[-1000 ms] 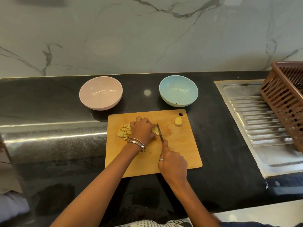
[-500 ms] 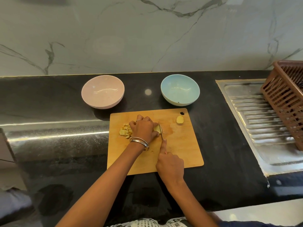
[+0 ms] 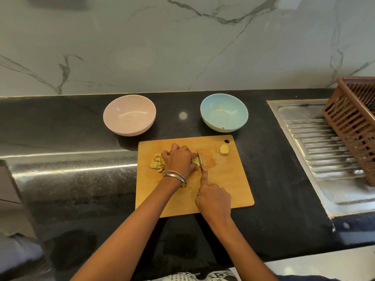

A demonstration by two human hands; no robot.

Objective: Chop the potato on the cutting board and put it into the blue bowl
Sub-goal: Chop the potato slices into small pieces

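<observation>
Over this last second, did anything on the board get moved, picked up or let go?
Hardly. The right hand keeps the knife at the potato piece that the left hand still holds down. The chopped pile, loose chunk and blue bowl stayed put.

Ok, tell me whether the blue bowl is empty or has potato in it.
Empty. The blue bowl shows only its bare inside; the chopped potato pieces lie on the cutting board.
</observation>
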